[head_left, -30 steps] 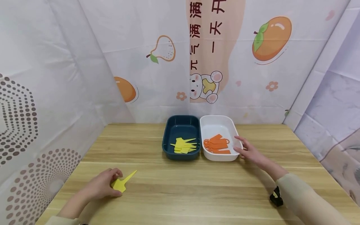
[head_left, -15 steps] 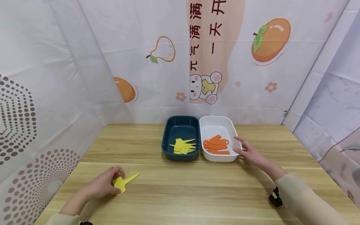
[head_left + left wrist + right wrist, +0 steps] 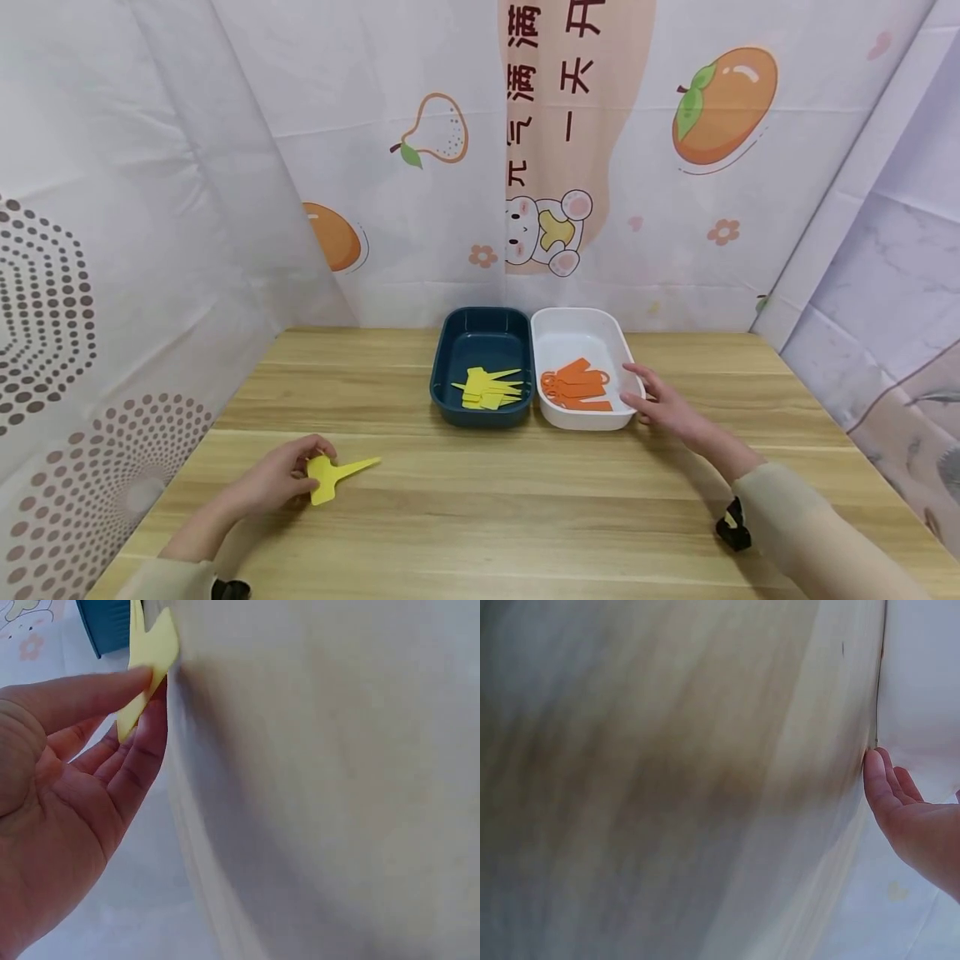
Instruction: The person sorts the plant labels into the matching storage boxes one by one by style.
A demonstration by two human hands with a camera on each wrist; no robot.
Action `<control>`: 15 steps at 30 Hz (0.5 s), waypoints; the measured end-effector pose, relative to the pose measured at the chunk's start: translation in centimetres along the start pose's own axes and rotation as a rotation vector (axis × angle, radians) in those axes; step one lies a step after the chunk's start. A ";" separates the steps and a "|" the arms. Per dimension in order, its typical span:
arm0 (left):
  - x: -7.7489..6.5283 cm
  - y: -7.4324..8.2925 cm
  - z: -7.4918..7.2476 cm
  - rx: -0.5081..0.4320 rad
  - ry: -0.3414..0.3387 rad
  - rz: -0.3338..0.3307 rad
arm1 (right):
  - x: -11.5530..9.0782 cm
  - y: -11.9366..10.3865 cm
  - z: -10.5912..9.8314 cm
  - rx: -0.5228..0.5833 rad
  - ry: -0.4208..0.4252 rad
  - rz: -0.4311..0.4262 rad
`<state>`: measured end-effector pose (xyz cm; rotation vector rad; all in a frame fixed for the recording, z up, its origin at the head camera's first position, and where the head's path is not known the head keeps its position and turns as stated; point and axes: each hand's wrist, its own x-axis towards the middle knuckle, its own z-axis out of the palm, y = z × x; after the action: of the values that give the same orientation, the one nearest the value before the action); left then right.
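My left hand [image 3: 281,477] pinches a yellow T-shaped plant label [image 3: 324,477] by its broad head, between thumb and fingers, over the left of the table. The label's pointed stem aims to the right. In the left wrist view the thumb lies across the yellow label [image 3: 155,656] and the fingers are behind it. My right hand [image 3: 670,408] touches the right side of a white tray [image 3: 588,321], which holds several orange tags [image 3: 581,383] with loops. In the right wrist view the right hand's fingers [image 3: 881,780] rest near straight against the tray wall.
Left of the white tray, side by side with it, stands a dark blue tray [image 3: 487,317] with several yellow plant labels [image 3: 491,387] inside. Both sit on a wooden table [image 3: 480,517]. A printed curtain [image 3: 420,242] hangs behind the table.
The yellow label has swung so its stem points more to the right, and the left hand has shifted slightly with it. The right hand stays at the white tray.
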<state>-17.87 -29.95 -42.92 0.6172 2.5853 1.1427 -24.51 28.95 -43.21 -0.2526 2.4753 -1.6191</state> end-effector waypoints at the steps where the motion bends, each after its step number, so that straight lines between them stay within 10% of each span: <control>1: 0.1 0.1 -0.1 0.004 0.005 0.009 | 0.0 0.0 0.0 -0.004 -0.003 -0.007; 15: 2.6 2.0 -2.0 -0.030 0.073 0.064 | 0.0 0.0 0.0 0.009 -0.011 -0.003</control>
<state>-20.33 -28.82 -40.29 0.6685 2.6208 1.2438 -24.54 29.00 -43.20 -0.2633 2.4601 -1.6257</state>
